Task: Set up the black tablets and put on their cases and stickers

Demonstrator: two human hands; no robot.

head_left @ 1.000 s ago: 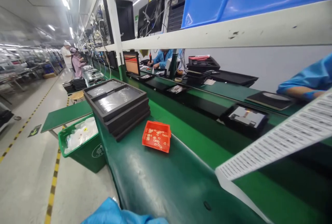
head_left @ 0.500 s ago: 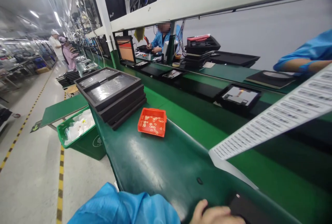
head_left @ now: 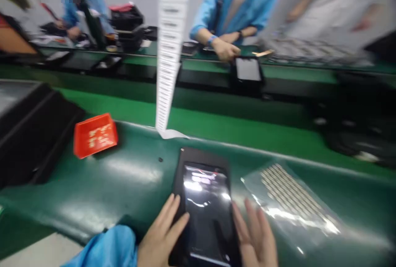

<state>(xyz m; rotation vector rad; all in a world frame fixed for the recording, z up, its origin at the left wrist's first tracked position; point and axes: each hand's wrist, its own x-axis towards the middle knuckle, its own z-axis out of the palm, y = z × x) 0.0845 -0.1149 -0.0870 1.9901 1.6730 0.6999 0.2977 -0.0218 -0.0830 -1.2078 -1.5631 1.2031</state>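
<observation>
In the lower middle of the bench, a glossy black screen panel (head_left: 206, 205) sits on a larger matte black block (head_left: 201, 154), lights mirrored in its surface. My left hand (head_left: 163, 232) lies along the block's left side, fingers stretched out, fingertips on its edge. On the other side, my right hand (head_left: 255, 234) is open, its fingers spread and slightly blurred close to the panel's right edge. Whether they touch it I cannot tell. Right of that hand lies a clear plastic bag (head_left: 291, 201) with rows of small metallic pieces.
An orange-red bin (head_left: 95, 135) with small pale rings stands left. Dark trays (head_left: 34, 131) are stacked at far left. A white label strip (head_left: 170, 52) hangs down to the bench edge. A tiny black piece (head_left: 160, 159) lies nearby. Co-workers in blue sleeves (head_left: 201, 23) work across the line.
My view has swung right and down. The block with its panel and both hands are now in view; before, one hand showed at the bottom edge. The plastic bag has come into view.
</observation>
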